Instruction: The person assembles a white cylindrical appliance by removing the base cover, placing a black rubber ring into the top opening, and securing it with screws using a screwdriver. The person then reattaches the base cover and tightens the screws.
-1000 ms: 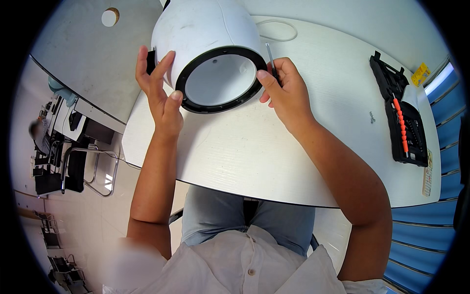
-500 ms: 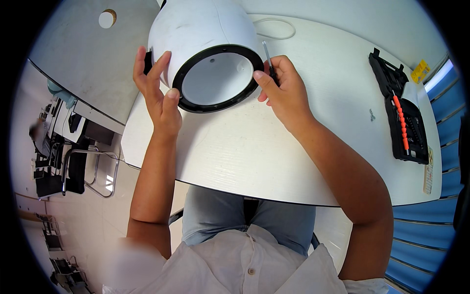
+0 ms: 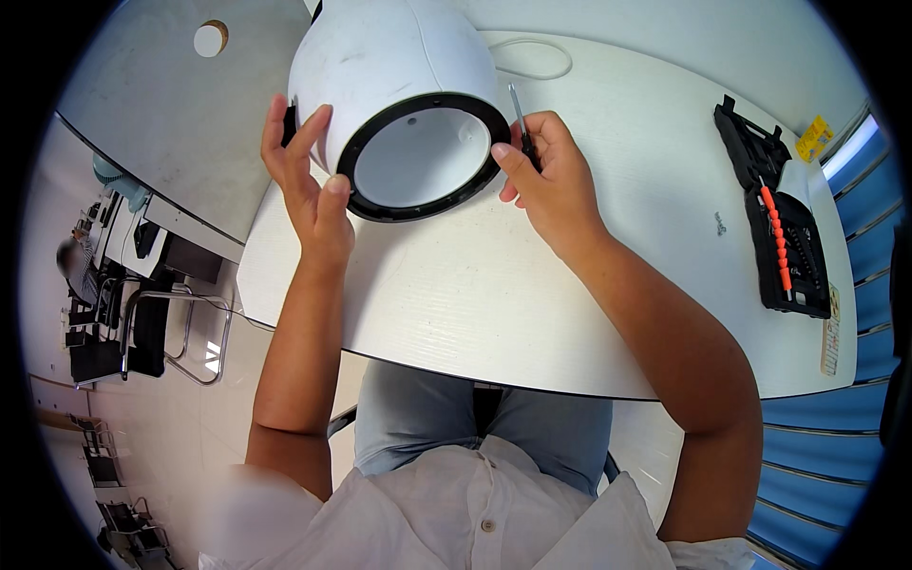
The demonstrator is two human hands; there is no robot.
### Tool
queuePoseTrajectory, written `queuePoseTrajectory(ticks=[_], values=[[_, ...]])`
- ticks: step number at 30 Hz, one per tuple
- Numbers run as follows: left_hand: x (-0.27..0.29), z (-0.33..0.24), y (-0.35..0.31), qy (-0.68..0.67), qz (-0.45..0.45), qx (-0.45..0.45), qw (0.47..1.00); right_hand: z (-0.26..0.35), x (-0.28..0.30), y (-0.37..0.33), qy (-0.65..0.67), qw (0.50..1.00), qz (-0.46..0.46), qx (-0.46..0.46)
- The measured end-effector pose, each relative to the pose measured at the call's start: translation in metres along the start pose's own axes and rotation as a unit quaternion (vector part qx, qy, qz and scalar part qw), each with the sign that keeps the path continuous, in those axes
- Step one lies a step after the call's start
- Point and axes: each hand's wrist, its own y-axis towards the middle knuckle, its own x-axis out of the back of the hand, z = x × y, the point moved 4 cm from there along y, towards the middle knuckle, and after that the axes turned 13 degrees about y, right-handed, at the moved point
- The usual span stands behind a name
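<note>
Against the left side of the white rounded shell (image 3: 394,62), the left hand (image 3: 315,195) has its fingers spread wide, the thumb by the black ring (image 3: 353,198) around the shell's mouth; how much weight they bear, I cannot tell. Across the mouth, the right hand (image 3: 559,185) has its fingers curled closed around the dark handle of a screwdriver (image 3: 531,144), its thumb at the ring's right edge. The shell is over the far part of the white desk (image 3: 465,304), between the hands; whether it rests there is hidden. Inside its round opening the wall is smooth and pale, with a small dark spot high up.

Well to the right, a black toolbox (image 3: 809,305) lies opened out, with small dark pieces in its near half and an orange bendy rod (image 3: 777,237) lying lengthwise along it. Between toolbox and right forearm lie a few small screws (image 3: 720,224).

The shell's mouth faces the person, tipped slightly right; its long axis runs away from the person, leaning a little left. The screwdriver's pale shaft points away from the person too, also leaning left, beside the shell and near the ring. Beyond it, a white cord (image 3: 568,68) lies looped.
</note>
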Motion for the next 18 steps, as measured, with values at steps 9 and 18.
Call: queuePoseTrajectory(ticks=[9,18], values=[[0.006,0.004,0.002,0.006,-0.035,0.119,0.992,0.001,0.000,-0.001,-0.001,0.999,-0.003,-0.036],[0.006,0.009,0.000,-0.023,-0.019,0.094,0.995,-0.001,-0.005,-0.003,-0.024,0.998,-0.018,-0.064]])
